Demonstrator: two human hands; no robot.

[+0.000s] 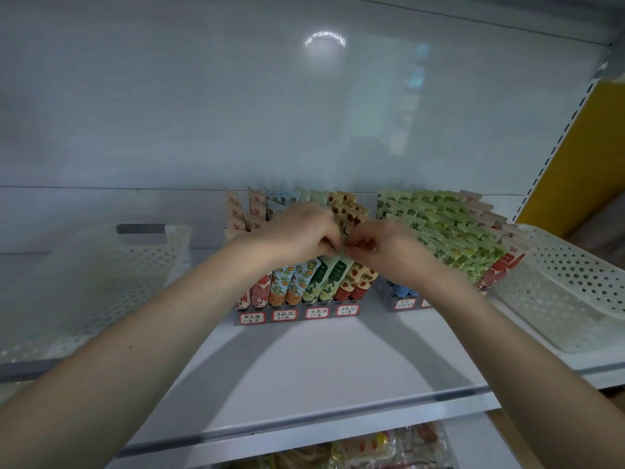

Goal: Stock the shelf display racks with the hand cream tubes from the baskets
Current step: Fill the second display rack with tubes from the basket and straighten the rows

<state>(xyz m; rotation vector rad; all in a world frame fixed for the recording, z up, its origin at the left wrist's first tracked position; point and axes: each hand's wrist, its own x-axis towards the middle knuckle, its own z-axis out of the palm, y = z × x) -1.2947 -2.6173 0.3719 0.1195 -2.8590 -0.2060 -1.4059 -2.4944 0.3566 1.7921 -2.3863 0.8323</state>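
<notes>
Hands: left hand (pixel 297 231) and right hand (pixel 382 247) meet knuckle to knuckle, both apparently pinching the crimped top of a green printed hand cream tube (pixel 338 273). Tube stands directly beneath them, equally near both, long axis upright, leaning back, in the grey labelled display rack (pixel 297 315). Support: white shelf (pixel 338 360); white perforated plastic basket (pixel 575 282) at right.

Two white perforated plastic baskets (pixel 142 265), two grey display racks (pixel 302 312), four red-bordered labels (pixel 284 314) on the left rack, two bare hands (pixel 297 231); colourful hand cream tubes (pixel 294 282) too many to count.
</notes>
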